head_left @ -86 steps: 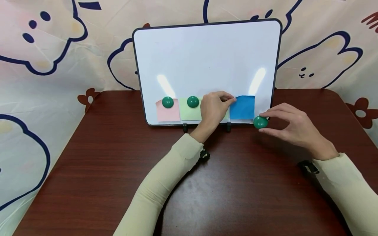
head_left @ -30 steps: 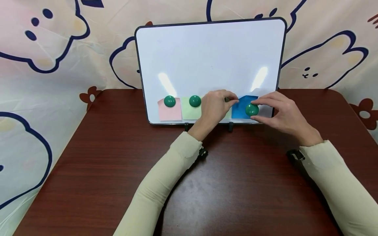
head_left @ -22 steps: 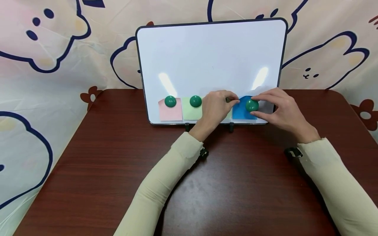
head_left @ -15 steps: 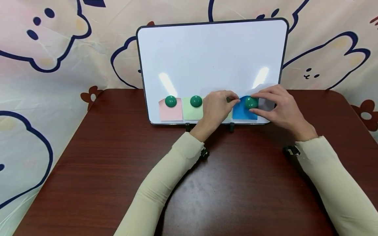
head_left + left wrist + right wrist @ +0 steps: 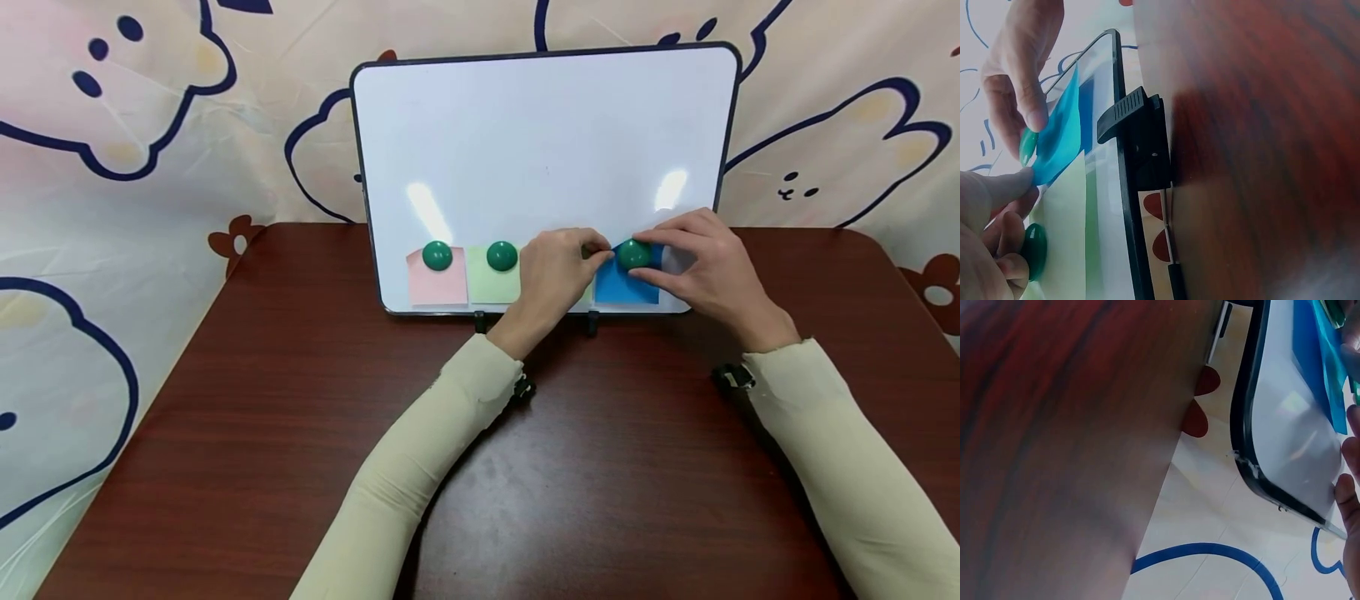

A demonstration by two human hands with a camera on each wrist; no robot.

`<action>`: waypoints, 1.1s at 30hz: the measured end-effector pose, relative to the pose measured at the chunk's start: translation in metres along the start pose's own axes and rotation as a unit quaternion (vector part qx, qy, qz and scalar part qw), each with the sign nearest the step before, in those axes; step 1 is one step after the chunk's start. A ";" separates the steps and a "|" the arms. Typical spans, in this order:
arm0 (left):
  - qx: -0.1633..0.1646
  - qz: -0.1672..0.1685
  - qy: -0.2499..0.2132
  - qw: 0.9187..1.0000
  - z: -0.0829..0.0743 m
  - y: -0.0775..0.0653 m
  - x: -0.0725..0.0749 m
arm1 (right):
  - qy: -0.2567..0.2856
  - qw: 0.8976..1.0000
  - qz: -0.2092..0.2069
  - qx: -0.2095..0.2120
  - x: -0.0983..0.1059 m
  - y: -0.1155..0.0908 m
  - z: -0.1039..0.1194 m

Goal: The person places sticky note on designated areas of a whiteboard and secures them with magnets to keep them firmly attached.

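Note:
My left hand (image 5: 558,271) pinches the upper left corner of a blue sticky note (image 5: 626,289) low on a whiteboard (image 5: 540,142). Between thumb and fingers, my right hand (image 5: 708,262) holds a round green magnet (image 5: 633,254) over the top of that note. In the left wrist view the blue note (image 5: 1063,134) bows away from the board, and the magnet (image 5: 1029,145) is at its upper edge. Left of my hands, one green magnet (image 5: 437,256) sits on a pink note (image 5: 437,289) and another (image 5: 502,256) on a pale green note (image 5: 492,288). My left hand hides most of the area beside it.
The framed whiteboard stands upright on black clips (image 5: 592,323) at the back of a dark red-brown table (image 5: 300,417). Behind it hangs a patterned cloth (image 5: 187,167). Another green magnet (image 5: 1035,252) shows beneath my left fingers in the left wrist view.
My right hand has carried its green magnet from beside the board's lower right corner leftward and up onto the blue note's top. The left hand has kept its pinch there.

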State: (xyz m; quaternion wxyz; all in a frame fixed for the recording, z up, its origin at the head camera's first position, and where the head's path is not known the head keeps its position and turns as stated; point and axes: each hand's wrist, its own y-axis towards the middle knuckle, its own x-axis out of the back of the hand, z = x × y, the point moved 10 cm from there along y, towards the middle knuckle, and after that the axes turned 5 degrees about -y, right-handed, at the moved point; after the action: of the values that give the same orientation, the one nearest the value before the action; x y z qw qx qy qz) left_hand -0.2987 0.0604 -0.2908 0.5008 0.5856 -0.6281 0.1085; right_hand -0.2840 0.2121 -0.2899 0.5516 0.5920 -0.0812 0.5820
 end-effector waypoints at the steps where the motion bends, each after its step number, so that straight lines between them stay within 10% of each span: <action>1: 0.000 0.000 0.001 1.000 0.000 0.000 0.000 | -0.004 1.000 0.001 -0.001 0.000 0.000 0.000; 33: 0.013 0.002 0.007 1.000 0.001 0.000 -0.002 | -0.050 0.999 0.009 -0.002 -0.003 0.004 0.007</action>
State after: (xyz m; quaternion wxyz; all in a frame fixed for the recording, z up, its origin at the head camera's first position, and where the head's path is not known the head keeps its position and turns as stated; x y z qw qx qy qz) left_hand -0.2997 0.0613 -0.2923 0.4971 0.5902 -0.6241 0.1221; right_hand -0.2837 0.2042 -0.2882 0.5428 0.6183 -0.1154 0.5565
